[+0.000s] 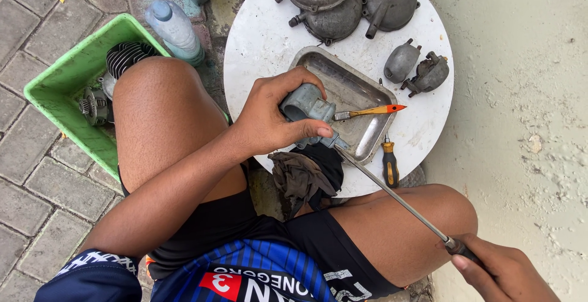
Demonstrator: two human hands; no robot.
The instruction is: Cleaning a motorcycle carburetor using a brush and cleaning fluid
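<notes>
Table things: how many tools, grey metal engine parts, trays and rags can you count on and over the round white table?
Screwdrivers: 2, a long one and a short orange-handled one
Paintbrush: 1
Grey metal parts: 6, one held in the left hand
Metal tray: 1
Rag: 1
Total: 11
</notes>
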